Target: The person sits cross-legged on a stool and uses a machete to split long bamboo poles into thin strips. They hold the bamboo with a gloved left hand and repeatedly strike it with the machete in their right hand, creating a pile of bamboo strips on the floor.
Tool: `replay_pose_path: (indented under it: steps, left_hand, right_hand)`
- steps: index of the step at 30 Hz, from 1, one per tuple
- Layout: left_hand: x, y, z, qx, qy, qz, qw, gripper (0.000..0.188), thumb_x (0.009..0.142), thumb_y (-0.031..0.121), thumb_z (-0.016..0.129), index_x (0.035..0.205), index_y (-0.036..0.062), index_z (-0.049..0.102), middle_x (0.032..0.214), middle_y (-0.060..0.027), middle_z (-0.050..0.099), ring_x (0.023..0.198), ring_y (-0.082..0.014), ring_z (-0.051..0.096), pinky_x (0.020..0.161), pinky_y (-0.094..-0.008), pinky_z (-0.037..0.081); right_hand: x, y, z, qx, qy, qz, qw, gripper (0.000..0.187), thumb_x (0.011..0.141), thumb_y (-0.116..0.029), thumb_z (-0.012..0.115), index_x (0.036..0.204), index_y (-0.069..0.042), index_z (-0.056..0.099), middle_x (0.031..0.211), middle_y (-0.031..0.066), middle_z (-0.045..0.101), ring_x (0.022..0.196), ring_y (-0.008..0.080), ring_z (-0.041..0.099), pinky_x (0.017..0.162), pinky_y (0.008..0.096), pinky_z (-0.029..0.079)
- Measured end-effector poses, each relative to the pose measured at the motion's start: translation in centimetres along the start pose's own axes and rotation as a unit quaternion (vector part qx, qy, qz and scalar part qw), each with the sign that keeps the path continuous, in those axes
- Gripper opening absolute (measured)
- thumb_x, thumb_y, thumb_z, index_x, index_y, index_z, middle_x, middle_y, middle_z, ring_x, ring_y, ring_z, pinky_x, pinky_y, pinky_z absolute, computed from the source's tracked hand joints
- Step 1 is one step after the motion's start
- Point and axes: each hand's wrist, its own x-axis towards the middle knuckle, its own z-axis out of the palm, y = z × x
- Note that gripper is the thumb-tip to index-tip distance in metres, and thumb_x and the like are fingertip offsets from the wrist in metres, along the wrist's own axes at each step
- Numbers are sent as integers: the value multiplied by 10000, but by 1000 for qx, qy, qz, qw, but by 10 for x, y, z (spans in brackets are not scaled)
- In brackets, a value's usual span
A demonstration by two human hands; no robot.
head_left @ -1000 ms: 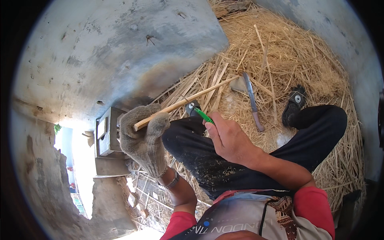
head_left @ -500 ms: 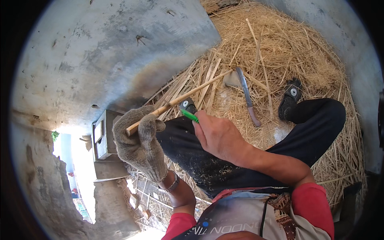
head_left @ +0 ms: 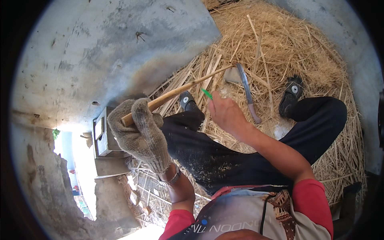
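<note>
Right of the gloved left grip (head_left: 140,134), which clasps a wooden stick (head_left: 176,94), the bare right grip (head_left: 227,115) holds a green tool (head_left: 206,93).

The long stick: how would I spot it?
Start at the dark trousers, then look left to the gloved left hand. The stick slants up rightward from its grip; unlike the pale strips lying beyond, it is held and looks thicker.

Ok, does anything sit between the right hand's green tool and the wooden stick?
Nothing visible stands between the green tool in the right hand and the wooden stick. The gloved left hand grips it toward one end, left of the tool.
</note>
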Motion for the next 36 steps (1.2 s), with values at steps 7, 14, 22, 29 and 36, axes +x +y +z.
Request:
replay_pose_path:
  steps: [7, 14, 22, 29, 36]
  left_hand:
    - [6, 11, 1, 96, 131, 10, 987, 323, 897, 276, 667, 944, -35, 598, 690, -107, 637, 567, -139, 611, 474, -236, 479]
    - [14, -2, 0, 98, 138, 120, 978, 264, 830, 253, 754, 789, 37, 608, 727, -29, 592, 572, -87, 581, 430, -203, 477]
    - [16, 16, -15, 89, 14, -51, 995, 388, 858, 378, 689, 803, -3, 640, 621, -55, 599, 534, -118, 574, 477, -242, 459]
    - [2, 26, 10, 176, 124, 23, 976, 322, 895, 318, 668, 778, 20, 642, 666, -40, 609, 543, -94, 564, 464, -220, 432]
    - [-6, 41, 6, 130, 85, -79, 985, 243, 912, 250, 658, 819, 25, 658, 723, -34, 619, 622, -96, 574, 561, -247, 467]
  right_hand:
    - [-14, -20, -13, 41, -10, -84, 996, 210, 941, -186, 506, 888, 15, 478, 583, 207, 564, 527, 407, 585, 498, 474, 479]
    - [-11, -21, -6, -10, -13, -9, 1000, 219, 950, -208, 504, 887, 0, 482, 571, 193, 563, 529, 386, 602, 498, 452, 494]
    - [-29, -61, -28, 127, -2, -142, 982, 170, 937, -147, 524, 922, 14, 471, 574, 216, 555, 549, 411, 603, 475, 479, 462]
    - [-18, -35, -15, 55, 30, -43, 997, 185, 943, -149, 518, 888, 13, 449, 576, 193, 578, 498, 384, 604, 457, 451, 500]
    - [-46, -75, -40, 152, 8, -173, 973, 183, 940, -161, 520, 893, 3, 455, 534, 188, 559, 500, 386, 612, 450, 458, 500]
